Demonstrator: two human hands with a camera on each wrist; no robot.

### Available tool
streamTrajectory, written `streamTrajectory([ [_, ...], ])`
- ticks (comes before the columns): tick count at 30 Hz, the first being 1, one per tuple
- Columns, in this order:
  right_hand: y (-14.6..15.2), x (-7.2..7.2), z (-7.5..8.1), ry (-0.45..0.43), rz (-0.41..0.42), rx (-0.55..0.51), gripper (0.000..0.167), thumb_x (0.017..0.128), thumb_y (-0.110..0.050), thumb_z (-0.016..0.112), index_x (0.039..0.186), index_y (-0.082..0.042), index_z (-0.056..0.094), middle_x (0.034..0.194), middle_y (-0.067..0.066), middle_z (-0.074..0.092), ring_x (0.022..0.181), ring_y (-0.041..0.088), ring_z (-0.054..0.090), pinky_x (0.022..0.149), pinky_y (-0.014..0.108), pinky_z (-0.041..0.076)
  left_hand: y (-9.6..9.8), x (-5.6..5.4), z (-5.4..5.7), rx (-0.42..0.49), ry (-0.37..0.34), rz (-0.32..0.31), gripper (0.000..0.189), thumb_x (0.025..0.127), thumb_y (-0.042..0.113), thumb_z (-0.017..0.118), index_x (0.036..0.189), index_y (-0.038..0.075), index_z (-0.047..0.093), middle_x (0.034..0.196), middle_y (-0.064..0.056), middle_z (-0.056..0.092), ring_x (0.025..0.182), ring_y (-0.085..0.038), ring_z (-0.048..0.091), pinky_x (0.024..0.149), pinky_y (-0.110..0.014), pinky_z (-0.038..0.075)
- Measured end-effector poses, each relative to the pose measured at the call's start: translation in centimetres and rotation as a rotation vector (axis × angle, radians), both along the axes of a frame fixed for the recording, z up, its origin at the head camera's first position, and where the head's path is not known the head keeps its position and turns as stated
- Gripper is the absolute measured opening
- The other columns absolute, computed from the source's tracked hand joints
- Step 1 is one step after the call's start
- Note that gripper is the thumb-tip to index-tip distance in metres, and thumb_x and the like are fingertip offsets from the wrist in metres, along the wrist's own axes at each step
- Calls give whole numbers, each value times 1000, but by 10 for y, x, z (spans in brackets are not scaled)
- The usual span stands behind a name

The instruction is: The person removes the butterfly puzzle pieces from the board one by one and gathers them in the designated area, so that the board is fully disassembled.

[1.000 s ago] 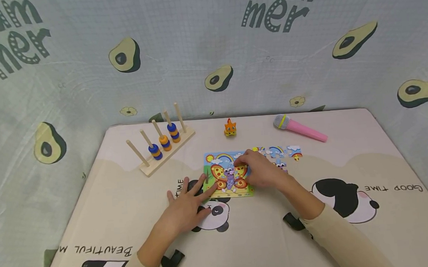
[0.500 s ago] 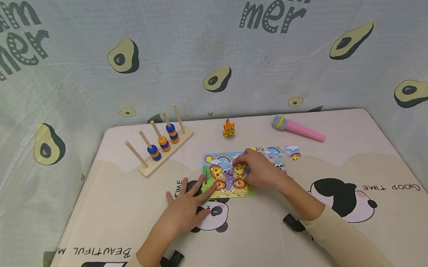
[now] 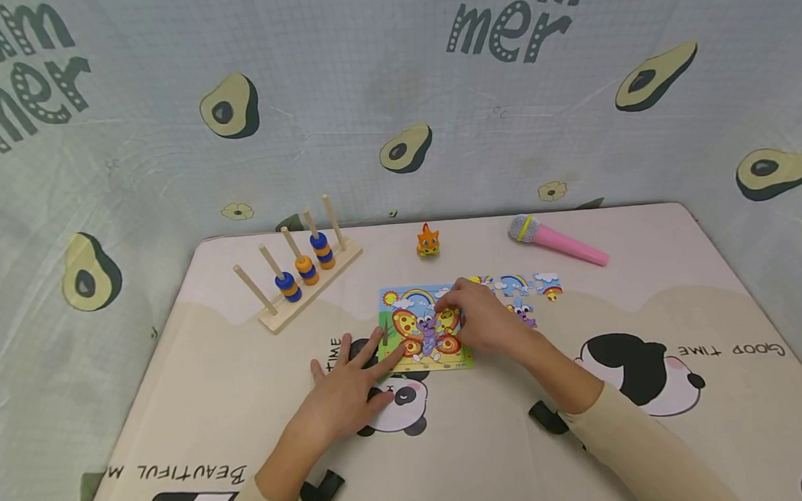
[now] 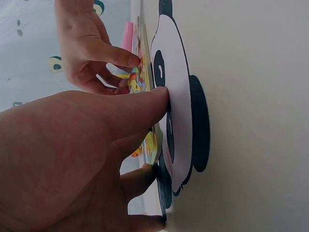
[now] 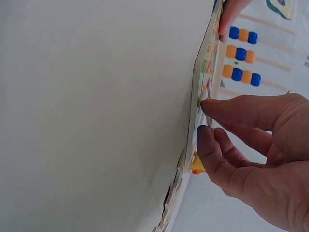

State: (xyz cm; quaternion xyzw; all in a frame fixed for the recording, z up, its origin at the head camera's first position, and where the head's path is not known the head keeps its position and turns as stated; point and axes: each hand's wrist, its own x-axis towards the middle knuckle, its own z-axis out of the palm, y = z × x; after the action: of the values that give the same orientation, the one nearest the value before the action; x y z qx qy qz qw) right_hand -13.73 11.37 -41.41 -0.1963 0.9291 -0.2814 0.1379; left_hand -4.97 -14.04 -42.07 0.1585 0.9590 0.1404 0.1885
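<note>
Tablecloth beneath both; right hand pinched puzzle piece (seen edge-on), left hand splayed; puzzle board between risked skidding if loosely braced

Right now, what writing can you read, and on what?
"Sum mer" (twice, cropped): grey-white avocado-print cloth.
"GOOD TIME" (upside down): cream panda-print tablecloth.
"BEAUTIFUL M" (upside down, cropped): same tablecloth.
"TIME" (sideways): same tablecloth.
Bottom lettering, same tablecloth: too cropped.
Corner marks, colourful butterfly puzzle: too small.
</note>
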Motion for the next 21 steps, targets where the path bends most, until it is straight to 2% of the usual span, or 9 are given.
streamTrajectory([
  [10,8,-4,-3,-31,-17,-69,49,74,11,74,117,-13,77,112,5,63,91,21,55,77,33,49,1,0,1,11,-7,-2,62,101,43,66,159,42,42,175,-2,22,156,-56,17,102,-92,18],
  [21,18,-6,0,-42,-33,-77,48,75,11,71,116,-13,77,113,6,64,92,22,58,81,35,50,0,0,3,4,-11,-2,63,101,43,66,159,42,41,175,-2,22,156,-56,16,102,-92,18],
])
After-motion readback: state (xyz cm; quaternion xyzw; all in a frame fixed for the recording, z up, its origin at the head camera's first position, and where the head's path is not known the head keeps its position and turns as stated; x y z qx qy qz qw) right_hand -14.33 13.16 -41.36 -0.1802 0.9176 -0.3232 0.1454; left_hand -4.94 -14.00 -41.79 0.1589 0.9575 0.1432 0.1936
